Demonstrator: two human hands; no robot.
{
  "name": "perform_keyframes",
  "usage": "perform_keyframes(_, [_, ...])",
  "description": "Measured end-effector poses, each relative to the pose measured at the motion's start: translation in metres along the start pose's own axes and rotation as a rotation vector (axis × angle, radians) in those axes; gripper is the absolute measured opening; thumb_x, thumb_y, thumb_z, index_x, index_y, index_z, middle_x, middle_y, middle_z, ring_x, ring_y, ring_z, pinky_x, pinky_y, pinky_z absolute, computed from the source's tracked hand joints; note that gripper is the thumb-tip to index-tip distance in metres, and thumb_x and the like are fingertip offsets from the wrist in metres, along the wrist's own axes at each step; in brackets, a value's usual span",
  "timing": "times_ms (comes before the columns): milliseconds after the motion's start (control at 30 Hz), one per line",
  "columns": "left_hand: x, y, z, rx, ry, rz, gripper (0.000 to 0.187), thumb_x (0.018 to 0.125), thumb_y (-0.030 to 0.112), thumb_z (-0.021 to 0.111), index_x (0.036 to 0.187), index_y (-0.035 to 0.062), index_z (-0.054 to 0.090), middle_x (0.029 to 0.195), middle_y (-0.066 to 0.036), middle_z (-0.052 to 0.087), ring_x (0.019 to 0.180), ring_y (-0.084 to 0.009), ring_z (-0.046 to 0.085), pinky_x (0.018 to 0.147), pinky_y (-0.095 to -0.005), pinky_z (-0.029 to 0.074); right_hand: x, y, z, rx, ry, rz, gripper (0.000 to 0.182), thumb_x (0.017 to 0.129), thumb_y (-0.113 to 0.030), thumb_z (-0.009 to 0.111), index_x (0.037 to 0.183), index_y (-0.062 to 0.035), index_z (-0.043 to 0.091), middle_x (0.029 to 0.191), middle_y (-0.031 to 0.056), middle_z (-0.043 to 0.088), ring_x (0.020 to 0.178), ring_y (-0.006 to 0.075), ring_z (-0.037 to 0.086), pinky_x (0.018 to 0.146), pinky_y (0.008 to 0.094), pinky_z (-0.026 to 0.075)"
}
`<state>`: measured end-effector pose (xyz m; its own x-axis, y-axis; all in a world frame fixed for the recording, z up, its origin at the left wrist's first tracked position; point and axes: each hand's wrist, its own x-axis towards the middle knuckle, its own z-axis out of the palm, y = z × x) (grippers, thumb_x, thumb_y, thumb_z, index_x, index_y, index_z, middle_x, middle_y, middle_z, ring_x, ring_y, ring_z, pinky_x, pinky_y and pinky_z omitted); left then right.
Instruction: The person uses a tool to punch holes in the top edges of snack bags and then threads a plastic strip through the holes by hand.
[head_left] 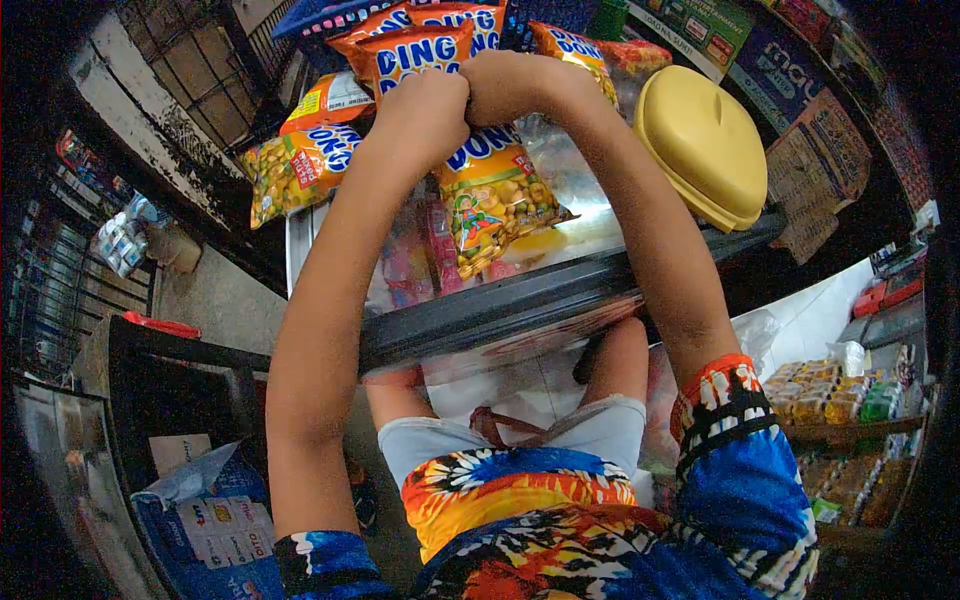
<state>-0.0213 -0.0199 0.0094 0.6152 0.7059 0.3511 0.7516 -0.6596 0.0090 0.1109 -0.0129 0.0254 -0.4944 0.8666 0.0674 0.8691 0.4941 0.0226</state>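
Both hands meet over several orange Ding Dong snack packs on a glass-topped counter [590, 215]. My left hand [420, 115] is closed at the lower edge of an upright pack [415, 55]. Against it, my right hand [505, 90] has its fingers curled inward; what they pinch is hidden. Just below the hands lies another snack pack [490, 205], its nuts showing through the front. To the left rests a further pack [300, 170], near an orange one turned back side up [328, 100].
A yellow lidded container [705, 140] stands right of my right forearm. Behind the packs is a blue basket [310, 22]. The counter's black front edge [500, 315] runs before my body. Shelves with small goods [840, 395] are at the right.
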Motion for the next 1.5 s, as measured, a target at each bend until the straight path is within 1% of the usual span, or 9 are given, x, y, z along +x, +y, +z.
perform_keyframes(600, [0.001, 0.001, -0.002, 0.051, -0.079, -0.014, 0.022, 0.068, 0.008, 0.059, 0.088, -0.0007, 0.063, 0.091, -0.021, 0.062, 0.088, -0.0346, 0.060, 0.076, -0.0439, 0.049, -0.002, -0.003, -0.002, 0.041, -0.017, 0.090, 0.026, 0.066, -0.023, 0.059, 0.080, -0.0019, 0.065, 0.078, 0.0210, 0.062, 0.076, 0.0339, 0.062, 0.070, 0.0394, 0.049])
perform_keyframes(667, [0.000, 0.000, 0.000, -0.002, -0.006, 0.006, 0.021, 0.064, 0.006, 0.057, 0.081, -0.0052, 0.062, 0.083, -0.026, 0.059, 0.081, -0.0385, 0.059, 0.076, -0.0438, 0.047, -0.002, -0.001, -0.001, 0.029, 0.008, 0.044, 0.025, 0.066, -0.023, 0.059, 0.079, -0.0019, 0.065, 0.078, 0.0211, 0.062, 0.076, 0.0339, 0.062, 0.070, 0.0396, 0.049])
perform_keyframes(800, [-0.002, 0.001, -0.002, -0.009, 0.013, 0.017, 0.021, 0.064, 0.006, 0.057, 0.080, -0.0053, 0.062, 0.083, -0.026, 0.059, 0.081, -0.0382, 0.059, 0.076, -0.0437, 0.047, -0.003, -0.004, -0.006, -0.055, -0.037, 0.035, 0.029, 0.070, -0.027, 0.058, 0.084, -0.0022, 0.066, 0.086, 0.0192, 0.064, 0.080, 0.0300, 0.063, 0.071, 0.0381, 0.049])
perform_keyframes(867, [0.000, 0.001, -0.003, 0.039, -0.045, 0.001, 0.020, 0.068, 0.008, 0.059, 0.086, 0.0010, 0.064, 0.090, -0.021, 0.062, 0.087, -0.0347, 0.060, 0.075, -0.0440, 0.049, -0.005, -0.005, -0.007, -0.007, -0.028, 0.017, 0.030, 0.070, -0.027, 0.058, 0.084, -0.0020, 0.065, 0.086, 0.0193, 0.064, 0.081, 0.0304, 0.063, 0.072, 0.0384, 0.049])
perform_keyframes(1000, [0.001, 0.000, -0.001, 0.047, -0.062, 0.003, 0.021, 0.068, 0.008, 0.058, 0.086, 0.0009, 0.064, 0.090, -0.020, 0.062, 0.087, -0.0347, 0.060, 0.075, -0.0441, 0.049, -0.001, -0.002, -0.004, -0.021, -0.031, 0.018, 0.030, 0.070, -0.027, 0.058, 0.084, -0.0021, 0.065, 0.087, 0.0193, 0.063, 0.082, 0.0305, 0.063, 0.073, 0.0386, 0.049])
perform_keyframes(1067, [0.000, -0.001, 0.001, 0.014, 0.014, 0.030, 0.020, 0.065, 0.006, 0.056, 0.079, -0.0055, 0.062, 0.083, -0.027, 0.059, 0.081, -0.0380, 0.060, 0.076, -0.0436, 0.048, -0.001, -0.002, -0.004, -0.018, -0.040, 0.030, 0.030, 0.069, -0.026, 0.057, 0.085, -0.0023, 0.065, 0.087, 0.0191, 0.064, 0.082, 0.0302, 0.063, 0.074, 0.0385, 0.048])
perform_keyframes(1300, [0.001, -0.001, 0.003, 0.010, 0.038, 0.034, 0.019, 0.065, 0.006, 0.055, 0.079, -0.0054, 0.062, 0.082, -0.027, 0.060, 0.079, -0.0381, 0.060, 0.075, -0.0437, 0.048, -0.002, -0.004, -0.005, -0.036, -0.052, 0.043, 0.031, 0.069, -0.026, 0.057, 0.086, -0.0024, 0.065, 0.088, 0.0191, 0.064, 0.082, 0.0301, 0.063, 0.074, 0.0381, 0.049])
perform_keyframes(1367, [0.002, 0.001, -0.002, 0.058, -0.081, -0.022, 0.022, 0.068, 0.009, 0.059, 0.087, 0.0001, 0.064, 0.092, -0.021, 0.062, 0.088, -0.0348, 0.060, 0.076, -0.0441, 0.049, -0.002, -0.004, -0.005, -0.036, -0.036, 0.045, 0.030, 0.068, -0.026, 0.057, 0.086, -0.0030, 0.065, 0.088, 0.0189, 0.064, 0.082, 0.0301, 0.063, 0.073, 0.0379, 0.049])
perform_keyframes(1500, [0.001, 0.002, -0.003, 0.040, -0.083, -0.016, 0.022, 0.068, 0.008, 0.059, 0.087, 0.0001, 0.064, 0.092, -0.021, 0.061, 0.088, -0.0348, 0.060, 0.076, -0.0440, 0.049, -0.004, -0.002, 0.000, 0.000, 0.050, 0.007, 0.022, 0.067, -0.021, 0.058, 0.077, -0.0030, 0.065, 0.077, 0.0212, 0.062, 0.076, 0.0341, 0.061, 0.069, 0.0401, 0.049])
